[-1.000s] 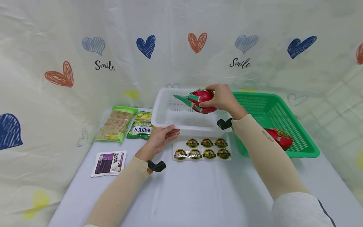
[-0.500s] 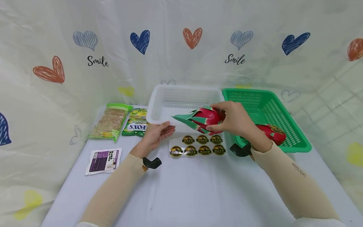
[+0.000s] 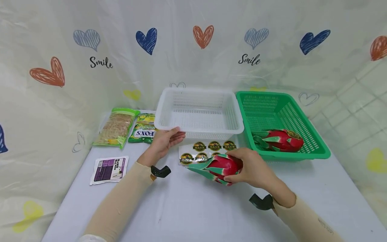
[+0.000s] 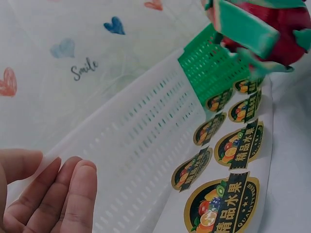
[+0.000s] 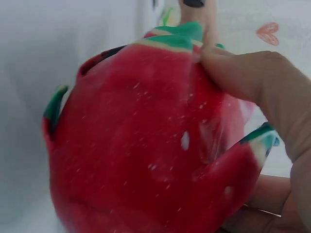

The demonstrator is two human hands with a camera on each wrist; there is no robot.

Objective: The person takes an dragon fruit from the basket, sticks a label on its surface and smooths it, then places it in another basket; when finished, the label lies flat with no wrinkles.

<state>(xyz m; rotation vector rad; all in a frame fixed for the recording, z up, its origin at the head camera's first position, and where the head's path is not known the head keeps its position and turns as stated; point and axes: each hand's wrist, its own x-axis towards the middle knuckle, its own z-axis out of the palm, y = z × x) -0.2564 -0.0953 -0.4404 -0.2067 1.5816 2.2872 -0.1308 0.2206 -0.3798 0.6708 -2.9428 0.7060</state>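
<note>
In the head view my right hand grips a red dragon fruit with green leaf tips, held over the near part of the sticker sheet. The right wrist view has the dragon fruit close up, thumb pressed on its side. My left hand is at the near left corner of the white basket. Its fingers are fairly straight and lie outside the basket wall, the thumb close to the rim. A second dragon fruit lies in the green basket.
Left of the white basket lie a green-edged food bag and a green FOX'S bag. A purple and white packet is nearer the left table edge. A curtain with printed hearts stands behind the baskets.
My right hand has carried the dragon fruit from above the white basket down toward me, over the sticker sheet. The left hand stays by the basket's corner. The view has tilted slightly.
</note>
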